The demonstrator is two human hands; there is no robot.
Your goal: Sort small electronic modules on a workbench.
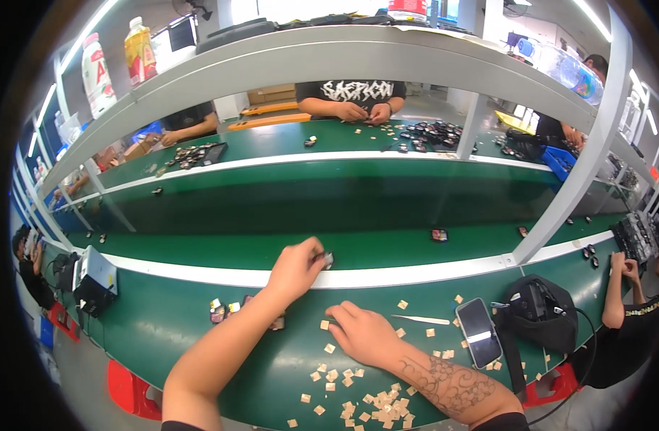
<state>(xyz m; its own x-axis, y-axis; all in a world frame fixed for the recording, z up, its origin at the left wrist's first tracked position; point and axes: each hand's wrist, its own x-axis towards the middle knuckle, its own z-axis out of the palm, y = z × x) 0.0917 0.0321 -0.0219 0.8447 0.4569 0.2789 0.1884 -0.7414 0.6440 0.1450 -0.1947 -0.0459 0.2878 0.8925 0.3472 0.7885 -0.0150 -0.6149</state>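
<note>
So a small dark piece [328, 260] with a pale, shiny face is held out at the far edge of the worktop [157, 302], right by the white rail [415, 275] that the green belt [387, 248] is bordered with. It looks to be pinched by the left hand [297, 269]: thumb and fingers are closed up at the tips, though it's a bit blurred there. From those fingers the piece sticks out to the right, its long axis seemingly pointed away from the worktop's near edge, but that's too smeared to be sworn to. Whether the rail is touched by it can't be told. The left hand is clearly the nearer one; the right hand [365, 334] is placed closer to the near edge, fingers half bent, a bit of a gap left to the thumb, no grip to be seen. A beige square [324, 325] is found just beside its tips, and whether that's touched can't be told either

More dark pieces [218, 311] are partly hidden by the left forearm [229, 341]. A heap of beige squares [387, 408] is spread toward the near edge. Tweezers [421, 319] are laid beyond the right hand, with a phone [479, 334] and black bag [539, 314] further right. A grey-blue box [96, 276] is stood near the far-left corner. Across the belt, a heap of dark parts [437, 135] is piled near a co-worker [362, 93]
</note>
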